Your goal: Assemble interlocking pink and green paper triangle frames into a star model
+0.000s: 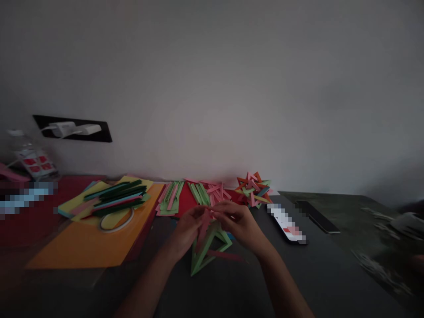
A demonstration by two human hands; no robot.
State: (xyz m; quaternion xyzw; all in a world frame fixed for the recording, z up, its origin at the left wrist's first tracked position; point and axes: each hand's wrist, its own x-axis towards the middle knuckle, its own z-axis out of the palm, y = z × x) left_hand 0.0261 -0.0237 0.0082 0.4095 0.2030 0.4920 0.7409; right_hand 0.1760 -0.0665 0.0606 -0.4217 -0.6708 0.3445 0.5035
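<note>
My left hand and my right hand meet at the middle of the table, fingertips pinched together on a pink paper strip. The exact grip of each finger is partly hidden. Just below the hands is a green folded-paper frame with pointed corners like a star. Another pink strip crosses it and sticks out to the right. Behind the hands, a finished-looking star ball of pink, orange and green strips stands at the table's back.
Bundles of pink and green strips lie along the wall. Orange paper, dark green strips and a white ring lie left. A lit phone and a dark phone lie right. A bottle stands far left.
</note>
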